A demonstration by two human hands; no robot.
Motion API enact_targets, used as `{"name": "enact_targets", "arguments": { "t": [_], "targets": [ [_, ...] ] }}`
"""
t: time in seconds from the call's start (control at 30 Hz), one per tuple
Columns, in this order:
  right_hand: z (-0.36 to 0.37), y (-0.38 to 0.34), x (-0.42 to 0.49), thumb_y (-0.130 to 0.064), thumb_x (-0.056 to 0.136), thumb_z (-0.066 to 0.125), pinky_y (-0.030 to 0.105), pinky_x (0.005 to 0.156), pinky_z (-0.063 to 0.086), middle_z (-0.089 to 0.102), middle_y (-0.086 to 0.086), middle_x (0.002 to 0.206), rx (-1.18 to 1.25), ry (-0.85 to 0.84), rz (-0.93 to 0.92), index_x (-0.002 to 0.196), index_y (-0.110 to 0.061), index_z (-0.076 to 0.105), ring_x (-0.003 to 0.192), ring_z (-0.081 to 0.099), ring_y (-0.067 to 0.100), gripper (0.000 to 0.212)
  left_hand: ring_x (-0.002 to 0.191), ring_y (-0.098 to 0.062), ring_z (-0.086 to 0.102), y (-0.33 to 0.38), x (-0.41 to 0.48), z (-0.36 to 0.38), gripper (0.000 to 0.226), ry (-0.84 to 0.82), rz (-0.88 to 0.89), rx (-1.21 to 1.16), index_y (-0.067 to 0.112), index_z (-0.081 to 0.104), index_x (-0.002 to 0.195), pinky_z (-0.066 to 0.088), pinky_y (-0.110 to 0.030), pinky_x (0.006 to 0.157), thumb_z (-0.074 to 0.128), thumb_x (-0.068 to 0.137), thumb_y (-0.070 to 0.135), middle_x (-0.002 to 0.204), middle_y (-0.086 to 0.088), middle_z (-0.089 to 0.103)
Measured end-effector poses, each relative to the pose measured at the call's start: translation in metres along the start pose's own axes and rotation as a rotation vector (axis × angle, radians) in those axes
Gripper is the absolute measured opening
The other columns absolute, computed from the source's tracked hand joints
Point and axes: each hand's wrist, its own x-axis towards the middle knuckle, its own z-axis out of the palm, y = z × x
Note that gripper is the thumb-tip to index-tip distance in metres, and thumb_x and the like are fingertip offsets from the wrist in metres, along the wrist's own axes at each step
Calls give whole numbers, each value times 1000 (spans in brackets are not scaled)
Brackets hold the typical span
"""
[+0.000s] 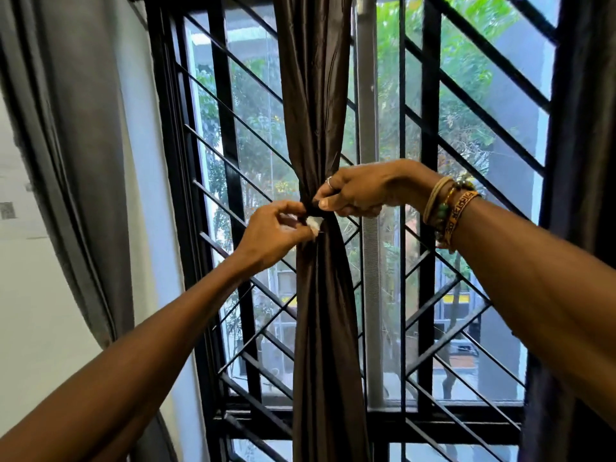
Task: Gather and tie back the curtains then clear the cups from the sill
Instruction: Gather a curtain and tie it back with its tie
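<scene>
Pinches a small white piece [314,222] between thumb and curled fingertips of the left hand [273,233], right at the cinched waist of the brown curtain [316,95]. Grips that same narrow waist from the other side with the right hand [358,191], thumb and bent fingers closed on the dark fabric just above the white piece; cannot tell whether a separate tie lies under those fingers. Holds both hands close together, almost touching, in front of the bundle. Wears a ring [329,182] on a right finger and a stack of bracelets [446,211] at the right wrist. Reaches in with bare forearms from the two lower corners.

Beyond the hands, the brown curtain gathered into one column at the middle of the window, tightest at hand level and spreading above and below. Behind it, a black metal grille [233,128] with slanting bars, and a pale upright post [366,95] just right of the curtain. Off to the left, a grey curtain [76,128] against a white wall [33,295]; at the right edge, another dark curtain [586,128]. Through the glass, green trees [466,61].
</scene>
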Motion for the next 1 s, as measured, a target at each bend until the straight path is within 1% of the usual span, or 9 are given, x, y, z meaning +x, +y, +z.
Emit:
{"name": "enact_targets", "arguments": {
  "t": [0.07, 0.13, 0.2, 0.3, 0.4, 0.5, 0.6, 0.73, 1.0],
  "targets": [
    [9, 10, 2, -22, 107, 42, 19, 39, 24, 40, -2, 60, 136, 42, -26, 87, -17, 47, 42, 28, 7, 21, 82, -14, 73, -1, -3, 2, 45, -39, -107, -84, 15, 69, 103, 58, -34, 81, 88, 66, 32, 90, -6, 76],
    [19, 18, 3, -22, 108, 39, 21, 40, 27, 46, 0, 65, 302, 72, -48, 85, -18, 46, 45, 32, 8, 24, 77, -10, 72, 1, -2, 8, 46, 101, -74, 63, 15, 73, 106, 60, -31, 76, 87, 69, 40, 87, 0, 75],
    [30, 22, 4, -21, 108, 40, 21, 43, 30, 51, 3, 71, 434, 113, -68, 90, -19, 51, 48, 36, 10, 22, 74, -11, 70, 2, 1, 10, 34, 227, -7, 192, 12, 77, 97, 59, -36, 74, 81, 74, 37, 82, -2, 76],
    [40, 25, 4, -18, 105, 47, 22, 41, 39, 62, 6, 79, 483, 263, -107, 110, -19, 60, 50, 50, 12, 14, 71, -19, 69, 7, 9, 6, 17, 211, 16, 338, 10, 78, 84, 56, -38, 72, 79, 80, 27, 78, -9, 75],
    [45, 31, 8, -14, 98, 61, 23, 42, 48, 72, 15, 85, 659, 506, -110, 115, -6, 66, 52, 59, 14, 20, 63, -22, 67, 11, 15, -5, 20, 115, -82, 192, 8, 76, 77, 59, -43, 68, 78, 83, 27, 72, -17, 72],
    [50, 38, 12, -8, 94, 66, 23, 45, 52, 69, 16, 78, 803, 648, -104, 104, 5, 65, 51, 63, 14, 17, 66, -15, 61, 17, 17, -9, 23, 34, -205, -4, -2, 73, 88, 55, -27, 62, 75, 88, 21, 81, -22, 71],
    [53, 40, 17, -8, 93, 66, 23, 47, 53, 66, 13, 70, 844, 703, -109, 88, -1, 68, 50, 61, 14, 9, 67, -14, 59, 19, 16, -9, 17, 41, -225, -47, 4, 75, 84, 51, -26, 61, 75, 87, 21, 77, -11, 68],
    [54, 37, 19, -10, 94, 66, 25, 47, 54, 63, 13, 71, 884, 789, -56, 97, 6, 67, 52, 56, 16, 16, 61, -15, 54, 20, 15, -12, 14, 83, -229, -28, 8, 76, 77, 47, -29, 61, 77, 85, 20, 69, -7, 67],
    [50, 32, 29, -14, 98, 62, 27, 44, 51, 59, 10, 71, 809, 915, 2, 89, -2, 64, 51, 54, 15, 15, 56, -10, 55, 30, 1, -23, 9, 100, -225, 78, 15, 79, 80, 51, -26, 58, 81, 80, 24, 60, 3, 69]
  ]
}}
